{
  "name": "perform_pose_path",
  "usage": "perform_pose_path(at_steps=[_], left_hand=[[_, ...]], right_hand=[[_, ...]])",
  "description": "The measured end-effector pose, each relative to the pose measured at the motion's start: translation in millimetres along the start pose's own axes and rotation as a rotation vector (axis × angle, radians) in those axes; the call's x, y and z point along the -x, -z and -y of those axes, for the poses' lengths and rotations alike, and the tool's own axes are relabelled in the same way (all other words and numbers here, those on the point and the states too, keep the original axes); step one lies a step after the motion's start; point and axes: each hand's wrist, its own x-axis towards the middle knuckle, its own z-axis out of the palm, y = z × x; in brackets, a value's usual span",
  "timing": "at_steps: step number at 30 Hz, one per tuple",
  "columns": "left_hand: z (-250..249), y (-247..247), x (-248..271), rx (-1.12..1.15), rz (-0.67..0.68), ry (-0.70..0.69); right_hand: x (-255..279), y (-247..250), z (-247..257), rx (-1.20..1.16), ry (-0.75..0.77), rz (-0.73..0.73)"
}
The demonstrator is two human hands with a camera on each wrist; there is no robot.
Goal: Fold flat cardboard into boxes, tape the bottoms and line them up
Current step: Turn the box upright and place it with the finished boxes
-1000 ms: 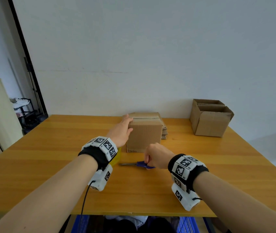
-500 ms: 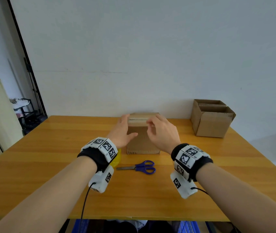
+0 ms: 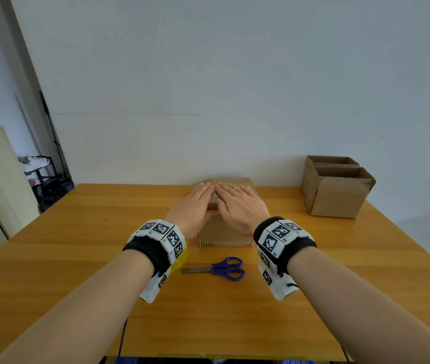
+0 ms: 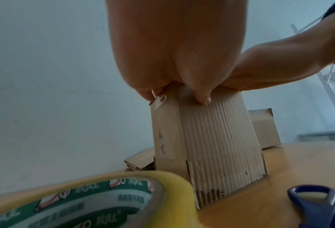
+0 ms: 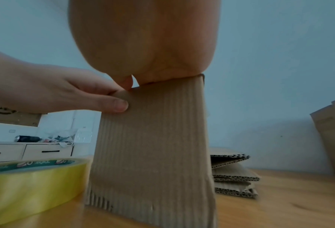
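So the person's got both hands flat on top of a cardboard box point(image 3: 224, 232) that stands in the middle of the wooden worktop point(image 3: 77, 258), toward the back near the wall. Left hand point(image 3: 195, 206) and right hand point(image 3: 240, 206) lie side by side with straight fingers spread over the top face, pressing down, nothing gripped. From the left wrist view the left thumb point(image 4: 201, 97) hangs over the near top edge onto the ribbed front face, and a bit of clear tape point(image 4: 160, 101) shows at the box's top corner. A yellow tape roll point(image 3: 181, 256) lies on the worktop under the left wrist, just beside the box's near left corner. Blue-handled scissors point(image 3: 219, 269) lie in front of the box, blades shut and pointing left. Behind the box sits a little stack of flat cardboard point(image 5: 234, 175). Off at the back right, well apart, two finished boxes point(image 3: 337, 190) stand touching, one behind the other, tops open.
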Motion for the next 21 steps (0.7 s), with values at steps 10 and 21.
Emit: perform_pose_path(at_steps=[10, 21], left_hand=[[-2, -1, -1, 0.04, 0.006, 0.046], [-19, -3, -1, 0.538, 0.038, 0.246]], right_hand=[[13, 2, -26, -0.114, -0.112, -0.051], [5, -6, -26, -0.6, -0.351, -0.076]])
